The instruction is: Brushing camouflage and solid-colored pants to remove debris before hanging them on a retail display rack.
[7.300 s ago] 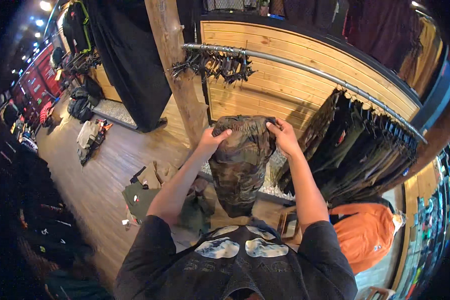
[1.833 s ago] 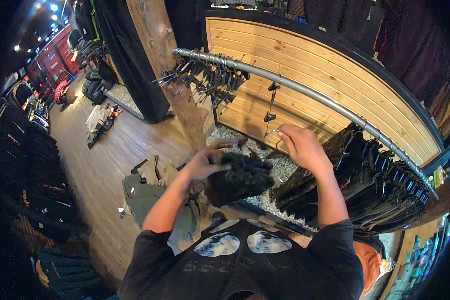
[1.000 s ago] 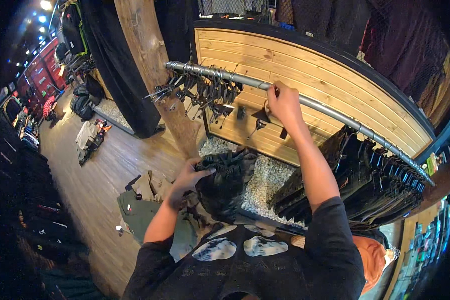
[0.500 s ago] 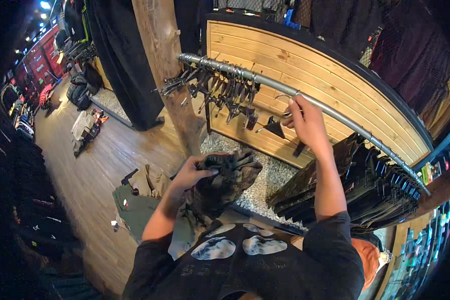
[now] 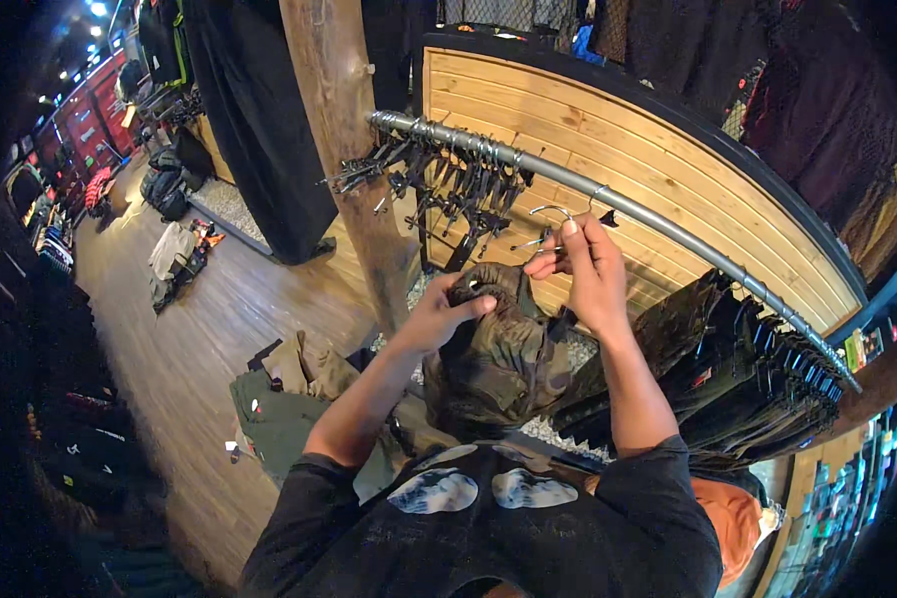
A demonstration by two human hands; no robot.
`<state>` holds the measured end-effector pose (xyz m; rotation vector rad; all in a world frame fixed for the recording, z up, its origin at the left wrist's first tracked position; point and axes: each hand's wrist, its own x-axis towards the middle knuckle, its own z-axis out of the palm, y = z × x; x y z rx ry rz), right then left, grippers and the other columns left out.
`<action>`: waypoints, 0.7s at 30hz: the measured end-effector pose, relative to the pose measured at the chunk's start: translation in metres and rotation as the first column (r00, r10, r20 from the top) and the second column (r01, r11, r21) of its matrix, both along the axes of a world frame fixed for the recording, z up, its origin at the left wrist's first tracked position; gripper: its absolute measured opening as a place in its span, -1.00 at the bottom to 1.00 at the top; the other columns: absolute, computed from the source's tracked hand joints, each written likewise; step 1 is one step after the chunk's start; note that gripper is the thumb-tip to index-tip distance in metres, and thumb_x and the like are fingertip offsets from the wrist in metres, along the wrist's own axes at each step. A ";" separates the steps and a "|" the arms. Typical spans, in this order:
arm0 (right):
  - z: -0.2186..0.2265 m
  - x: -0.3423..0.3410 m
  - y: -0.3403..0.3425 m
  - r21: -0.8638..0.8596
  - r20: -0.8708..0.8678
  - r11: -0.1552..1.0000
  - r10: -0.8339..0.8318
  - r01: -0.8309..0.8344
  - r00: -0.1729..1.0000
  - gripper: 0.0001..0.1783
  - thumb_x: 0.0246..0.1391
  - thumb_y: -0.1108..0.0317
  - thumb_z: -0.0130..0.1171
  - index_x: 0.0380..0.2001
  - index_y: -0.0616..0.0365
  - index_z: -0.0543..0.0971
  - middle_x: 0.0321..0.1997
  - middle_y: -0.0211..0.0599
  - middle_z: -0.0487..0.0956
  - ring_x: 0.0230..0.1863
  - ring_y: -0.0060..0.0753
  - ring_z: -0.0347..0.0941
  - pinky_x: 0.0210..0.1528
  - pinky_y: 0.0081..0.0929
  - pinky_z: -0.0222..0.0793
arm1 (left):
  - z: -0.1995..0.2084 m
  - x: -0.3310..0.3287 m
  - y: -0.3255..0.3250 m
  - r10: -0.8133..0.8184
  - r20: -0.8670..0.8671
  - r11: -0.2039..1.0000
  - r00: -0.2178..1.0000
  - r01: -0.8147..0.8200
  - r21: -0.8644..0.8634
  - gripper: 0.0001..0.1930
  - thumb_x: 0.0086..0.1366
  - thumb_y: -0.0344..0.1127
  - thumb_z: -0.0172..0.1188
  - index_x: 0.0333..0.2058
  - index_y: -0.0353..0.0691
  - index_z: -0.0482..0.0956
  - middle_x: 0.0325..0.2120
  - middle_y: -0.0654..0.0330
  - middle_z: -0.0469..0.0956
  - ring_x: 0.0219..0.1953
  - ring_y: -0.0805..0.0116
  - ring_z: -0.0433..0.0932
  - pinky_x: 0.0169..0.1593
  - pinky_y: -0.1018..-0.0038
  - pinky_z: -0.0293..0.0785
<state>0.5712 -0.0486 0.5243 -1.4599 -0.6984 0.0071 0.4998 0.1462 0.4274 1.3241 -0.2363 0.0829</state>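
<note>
One crumpled olive-and-brown camouflage fabric garment [image 5: 503, 354] hangs bunched in front of the person's chest, below the left end of the single long grey metal rail [image 5: 608, 204], its upper edge gripped in the clenched left hand [image 5: 444, 314]. The right hand [image 5: 583, 269] pinches one thin hanger with a curved metal hook [image 5: 548, 224] (held just under the rail). A cluster of empty black clip hangers [image 5: 448, 174], too many to count, crowds the rail's left end, and dark folded garments [image 5: 747, 369] hang towards its right end.

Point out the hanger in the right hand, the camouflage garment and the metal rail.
hanger [image 5: 551, 211]: head view, on its metal hook above the fingers.
camouflage garment [image 5: 503, 359]: head view, on the bunched cloth under the left hand.
metal rail [image 5: 668, 231]: head view, on the bare middle stretch.
</note>
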 end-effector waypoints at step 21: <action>-0.050 -0.017 0.016 -0.741 0.261 0.660 0.453 -0.124 0.852 -0.51 0.16 0.07 0.18 0.00 0.23 0.56 -0.07 0.02 0.61 -0.02 0.02 0.52 0.15 -0.23 0.32 | -0.052 -0.069 -0.057 0.430 0.051 0.814 0.901 -0.412 0.410 -0.60 0.15 -0.31 0.34 -0.04 -0.31 0.57 -0.20 0.17 0.64 -0.12 0.43 0.54 0.03 0.42 0.41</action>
